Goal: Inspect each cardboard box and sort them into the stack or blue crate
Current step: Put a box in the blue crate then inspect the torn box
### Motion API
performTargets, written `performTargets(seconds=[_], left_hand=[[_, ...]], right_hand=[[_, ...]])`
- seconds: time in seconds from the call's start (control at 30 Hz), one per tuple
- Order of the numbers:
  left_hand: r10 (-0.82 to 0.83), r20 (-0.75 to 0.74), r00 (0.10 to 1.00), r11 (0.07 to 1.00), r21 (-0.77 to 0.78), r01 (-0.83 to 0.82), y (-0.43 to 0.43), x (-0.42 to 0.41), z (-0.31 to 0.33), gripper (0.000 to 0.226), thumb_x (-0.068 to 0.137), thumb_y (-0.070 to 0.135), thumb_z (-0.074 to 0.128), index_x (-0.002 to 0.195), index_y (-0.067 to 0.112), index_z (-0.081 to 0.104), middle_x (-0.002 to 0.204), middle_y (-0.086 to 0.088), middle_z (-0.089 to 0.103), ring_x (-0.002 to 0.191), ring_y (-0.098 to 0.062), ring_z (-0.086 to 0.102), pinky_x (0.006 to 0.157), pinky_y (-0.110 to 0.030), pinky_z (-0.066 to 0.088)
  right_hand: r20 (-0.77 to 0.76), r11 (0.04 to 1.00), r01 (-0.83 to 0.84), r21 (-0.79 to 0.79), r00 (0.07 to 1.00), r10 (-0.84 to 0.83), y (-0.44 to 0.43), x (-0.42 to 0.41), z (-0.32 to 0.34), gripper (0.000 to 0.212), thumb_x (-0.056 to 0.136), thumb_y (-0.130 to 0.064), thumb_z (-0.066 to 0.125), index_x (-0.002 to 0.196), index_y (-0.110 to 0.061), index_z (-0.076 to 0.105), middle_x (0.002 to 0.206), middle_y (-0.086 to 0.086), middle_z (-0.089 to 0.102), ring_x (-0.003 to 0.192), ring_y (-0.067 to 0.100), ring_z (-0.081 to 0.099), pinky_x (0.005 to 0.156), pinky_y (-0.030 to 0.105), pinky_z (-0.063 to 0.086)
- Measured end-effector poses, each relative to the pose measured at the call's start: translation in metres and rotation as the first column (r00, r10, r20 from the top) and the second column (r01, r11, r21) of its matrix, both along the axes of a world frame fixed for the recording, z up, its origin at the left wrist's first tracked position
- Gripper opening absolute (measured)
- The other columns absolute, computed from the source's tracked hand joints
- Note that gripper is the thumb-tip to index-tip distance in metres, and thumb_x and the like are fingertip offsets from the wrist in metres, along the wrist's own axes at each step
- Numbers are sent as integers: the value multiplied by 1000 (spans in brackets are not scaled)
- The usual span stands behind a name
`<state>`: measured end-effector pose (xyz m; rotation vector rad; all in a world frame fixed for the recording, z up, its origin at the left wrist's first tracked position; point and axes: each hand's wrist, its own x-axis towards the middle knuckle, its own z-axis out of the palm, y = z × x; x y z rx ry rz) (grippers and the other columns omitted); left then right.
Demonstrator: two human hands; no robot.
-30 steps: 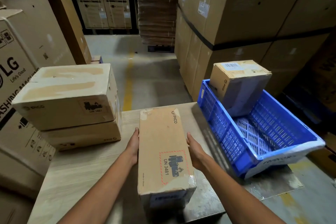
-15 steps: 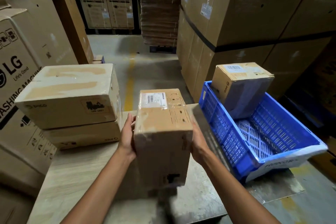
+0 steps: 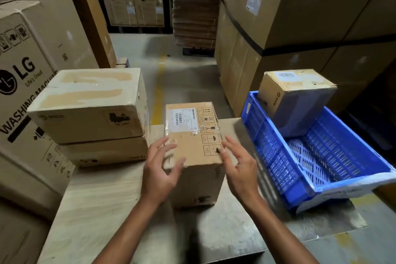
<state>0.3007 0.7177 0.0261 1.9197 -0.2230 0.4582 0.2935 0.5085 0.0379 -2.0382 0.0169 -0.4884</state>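
A cardboard box (image 3: pixel 192 135) stands on end in the middle of the table (image 3: pixel 100 206), label face up. My left hand (image 3: pixel 160 169) hovers at its near left corner with fingers spread. My right hand (image 3: pixel 237 167) hovers at its near right edge, also spread, with fingertips close to the box. Neither hand grips it. A stack of two boxes (image 3: pixel 90 111) sits on the table's left. The blue crate (image 3: pixel 334 169) rests on the right, with one cardboard box (image 3: pixel 293 96) leaning in its far end.
Large LG cartons (image 3: pixel 23 79) stand close on the left. Tall strapped cartons (image 3: pixel 289 23) rise behind the crate on the right. An aisle with a yellow floor line (image 3: pixel 159 90) runs ahead to stacked pallets.
The box lay flat on the table, was tipped up on end, and now stands by itself. Both hands have let go and pulled back slightly with fingers spread.
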Motion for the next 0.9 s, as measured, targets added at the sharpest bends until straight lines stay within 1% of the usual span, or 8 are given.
performTargets(seconds=[0.07,0.13,0.27,0.4,0.5,0.6,0.73,0.9], left_hand=[[-91,142,986,959,281,48,-3,-5,-4,34,86,34,73,109,9,71,134,-4,54,126,-13,53,97,-21,51],[-148,177,973,855,517,36,-6,-5,-10,42,85,41,67,113,10,70,131,-8,58,123,-24,55,105,-35,46],[-83,78,994,741,671,10,-11,-3,-14,58,78,30,77,131,10,63,138,-9,59,130,-27,52,112,-47,41],[-83,4,997,673,738,53,-13,3,0,58,68,23,86,122,10,69,127,-7,66,118,-28,62,101,-44,50],[-156,-61,986,670,727,151,-6,11,24,51,82,42,56,121,12,69,121,-3,64,112,-22,58,93,-40,53],[-158,-144,977,695,687,213,-2,30,31,66,91,50,28,138,15,57,140,-3,53,132,-18,45,111,-37,40],[-35,-192,981,658,734,168,0,41,17,67,96,40,22,154,10,35,164,-7,27,153,-18,18,125,-29,5],[6,-184,983,598,788,144,-12,44,30,55,103,32,26,154,13,36,162,-6,31,151,-18,22,125,-29,9]], right_hand=[[140,939,-75,-336,982,129,5,-3,-2,27,94,-24,63,117,-14,74,138,-4,61,134,11,51,112,27,40],[123,817,-144,-558,959,254,11,0,-5,35,94,-28,57,122,-12,70,139,7,62,135,24,53,111,40,45],[-32,621,-195,-759,964,264,19,2,-13,51,95,-39,47,134,-9,61,142,13,58,135,34,50,109,49,44],[-123,553,-250,-795,959,256,16,6,-1,48,94,-47,43,125,-16,62,132,6,61,125,29,54,99,44,47],[-183,566,-297,-769,951,249,14,22,24,46,96,-54,32,107,-25,66,118,-4,62,110,20,55,85,38,47],[-205,548,-329,-769,939,276,25,40,25,50,99,-48,26,124,-24,62,137,0,57,128,24,50,98,42,47],[-185,528,-309,-791,943,275,45,46,10,47,102,-38,30,138,-19,53,142,6,56,132,32,49,105,46,43],[-182,551,-311,-775,943,277,42,54,20,39,97,-39,38,123,-21,61,122,0,63,111,24,56,92,40,47]])
